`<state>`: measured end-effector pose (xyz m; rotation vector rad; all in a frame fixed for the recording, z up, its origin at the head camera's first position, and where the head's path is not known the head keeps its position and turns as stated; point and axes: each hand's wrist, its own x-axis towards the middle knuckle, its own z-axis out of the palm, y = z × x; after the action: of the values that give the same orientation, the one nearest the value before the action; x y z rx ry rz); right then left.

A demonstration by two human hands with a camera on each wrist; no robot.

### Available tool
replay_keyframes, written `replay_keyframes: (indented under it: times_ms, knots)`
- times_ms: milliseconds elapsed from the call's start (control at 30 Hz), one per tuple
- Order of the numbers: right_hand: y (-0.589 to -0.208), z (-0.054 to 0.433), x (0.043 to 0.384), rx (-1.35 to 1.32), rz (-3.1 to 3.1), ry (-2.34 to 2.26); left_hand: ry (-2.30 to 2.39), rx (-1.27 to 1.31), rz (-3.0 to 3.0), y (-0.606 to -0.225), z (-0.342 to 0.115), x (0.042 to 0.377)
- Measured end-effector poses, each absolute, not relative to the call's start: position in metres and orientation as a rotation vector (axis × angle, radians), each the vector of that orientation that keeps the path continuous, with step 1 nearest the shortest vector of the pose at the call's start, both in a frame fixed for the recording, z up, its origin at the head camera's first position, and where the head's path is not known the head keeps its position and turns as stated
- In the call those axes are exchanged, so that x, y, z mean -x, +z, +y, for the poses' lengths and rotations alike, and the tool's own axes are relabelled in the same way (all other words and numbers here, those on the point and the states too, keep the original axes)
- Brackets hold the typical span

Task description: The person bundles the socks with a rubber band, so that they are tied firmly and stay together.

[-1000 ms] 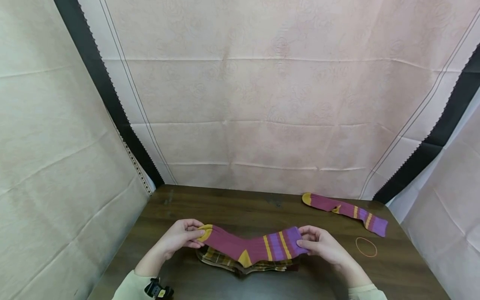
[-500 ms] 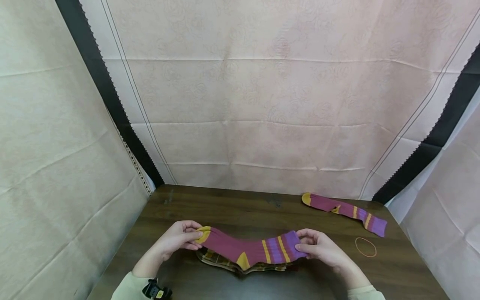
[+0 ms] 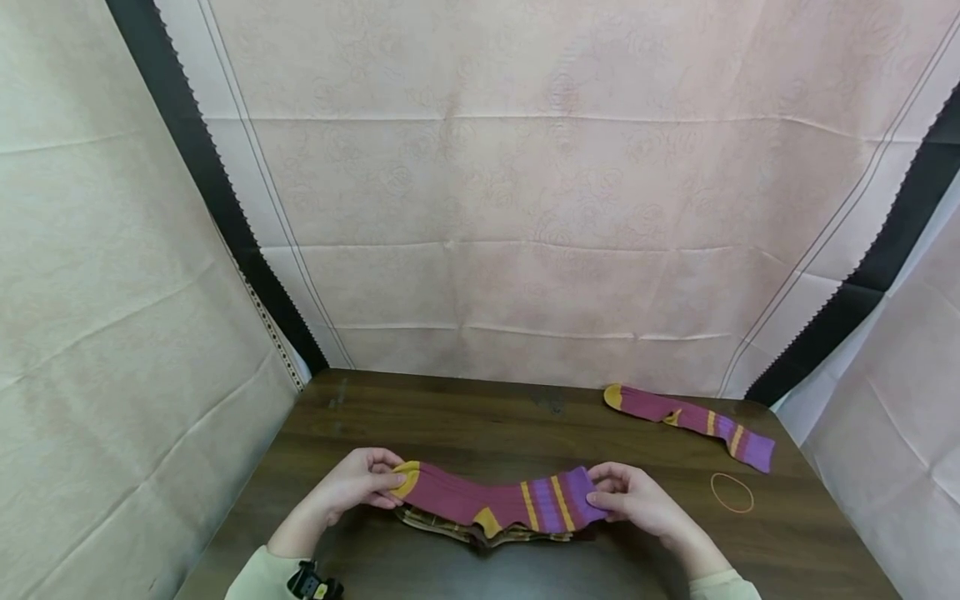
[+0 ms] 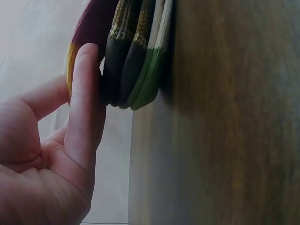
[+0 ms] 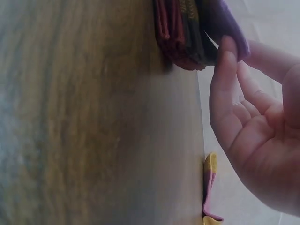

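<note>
At left, beside a pale cloth wall (image 3: 135, 275), a person's left hand (image 3: 360, 482), a black device (image 3: 311, 581) at its wrist, pinches the yellow toe of a striped sock (image 3: 465, 497). The sock stretches over a stack of patterned socks (image 4: 136, 56) on the dark wood surface (image 3: 435, 417), both ends held just apart from the pile; contact at the middle is hidden. The right hand (image 3: 633, 502) pinches the purple cuff. Farther right, a matching sock (image 3: 686, 417) lies toward the far right corner, with a thin band (image 3: 722, 502) on the near side, well inside the surface's right edge.
</note>
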<state>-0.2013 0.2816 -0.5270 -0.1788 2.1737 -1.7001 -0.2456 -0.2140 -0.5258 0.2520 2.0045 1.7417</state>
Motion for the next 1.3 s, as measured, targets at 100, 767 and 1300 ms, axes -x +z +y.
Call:
replay_keyframes:
  times_ms: [100,767,1300]
  knots:
    - [-0.5286,0.2825,0.2015,0.177,2.181,-1.689,1.730,-0.258,2.011,-0.5263,-0.2140,0.2469]
    - [-0.5321,0.2813,0.2019,0.139,2.252,-1.622,1.608,-0.239,2.101,-0.5236,-0.2141,0.2475]
    - [-0.5358,0.2813,0.2046,0.185,2.211,-1.647,1.598,-0.205,2.111,-0.5267,-0.2199,0.2500]
